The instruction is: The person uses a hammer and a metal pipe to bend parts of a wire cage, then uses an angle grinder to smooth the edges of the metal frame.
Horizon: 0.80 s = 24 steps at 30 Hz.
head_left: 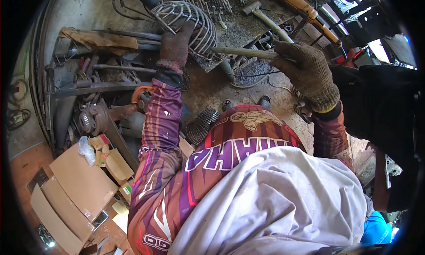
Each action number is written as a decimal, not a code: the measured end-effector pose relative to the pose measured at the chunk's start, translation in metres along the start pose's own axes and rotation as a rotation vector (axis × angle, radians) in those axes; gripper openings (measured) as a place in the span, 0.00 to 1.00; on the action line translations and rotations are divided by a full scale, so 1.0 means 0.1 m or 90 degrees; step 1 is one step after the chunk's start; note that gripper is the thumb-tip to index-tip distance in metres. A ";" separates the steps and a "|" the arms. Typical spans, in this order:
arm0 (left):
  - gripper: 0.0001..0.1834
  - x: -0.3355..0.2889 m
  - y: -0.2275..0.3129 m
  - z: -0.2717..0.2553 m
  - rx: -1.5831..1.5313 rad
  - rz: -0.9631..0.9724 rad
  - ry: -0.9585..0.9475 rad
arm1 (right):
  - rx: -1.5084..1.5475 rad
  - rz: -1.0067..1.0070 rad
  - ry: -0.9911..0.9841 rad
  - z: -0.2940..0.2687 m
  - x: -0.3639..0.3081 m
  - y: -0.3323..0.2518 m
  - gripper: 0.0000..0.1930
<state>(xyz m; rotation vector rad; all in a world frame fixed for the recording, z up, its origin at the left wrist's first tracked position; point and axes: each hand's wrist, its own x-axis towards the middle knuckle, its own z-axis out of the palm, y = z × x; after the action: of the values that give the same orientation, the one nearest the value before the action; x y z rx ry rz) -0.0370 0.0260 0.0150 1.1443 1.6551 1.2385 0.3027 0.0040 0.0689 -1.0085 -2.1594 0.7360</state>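
My left hand (pixel 174 46), in a worn brown glove, is closed on a rounded cage of bent metal rods (pixel 207 33) at the edge of the bench. Its fingers are partly hidden among the rods. My right hand (pixel 307 71), in a brown knitted glove, grips a pale wooden stick (pixel 243 52) between thumb and fingers. The stick points left, and its far end meets the lower right side of the cage. Whether they touch, I cannot tell.
On the dirty workbench (pixel 234 27) lie a hammer (pixel 268 23) and several small rod pieces. A long orange-brown tool (pixel 305 7) slants at the far right. Metal bars (pixel 102 87) crowd the left, above cardboard boxes (pixel 82 191). A coil of ribbed metal (pixel 201 126) rests on the floor.
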 end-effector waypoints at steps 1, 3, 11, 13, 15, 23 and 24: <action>0.17 0.03 -0.04 0.03 -0.054 0.026 0.001 | -0.009 -0.010 -0.003 0.00 0.04 -0.02 0.17; 0.17 0.02 -0.09 0.01 -0.064 0.045 -0.006 | -0.032 -0.035 -0.040 0.00 0.13 -0.07 0.17; 0.25 -0.15 0.03 0.06 -0.035 0.055 0.033 | -0.087 -0.057 -0.096 -0.07 0.45 -0.30 0.18; 0.27 -0.15 0.02 0.07 -0.039 0.090 0.028 | -0.074 -0.058 -0.104 -0.07 0.51 -0.38 0.18; 0.29 -0.16 0.01 0.07 -0.036 0.114 0.029 | -0.146 -0.076 -0.123 -0.03 0.57 -0.43 0.19; 0.40 -0.33 -0.07 0.12 0.181 0.316 0.202 | -0.290 -0.122 -0.123 0.08 0.74 -0.68 0.19; 0.42 -0.35 -0.18 0.14 0.233 0.400 0.252 | -0.297 -0.133 -0.121 0.12 0.76 -0.73 0.21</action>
<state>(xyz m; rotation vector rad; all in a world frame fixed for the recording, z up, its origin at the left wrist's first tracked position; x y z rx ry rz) -0.0171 -0.0060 -0.0040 1.8344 1.9405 1.6727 0.2227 0.0227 0.1365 -0.9421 -2.6265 0.2377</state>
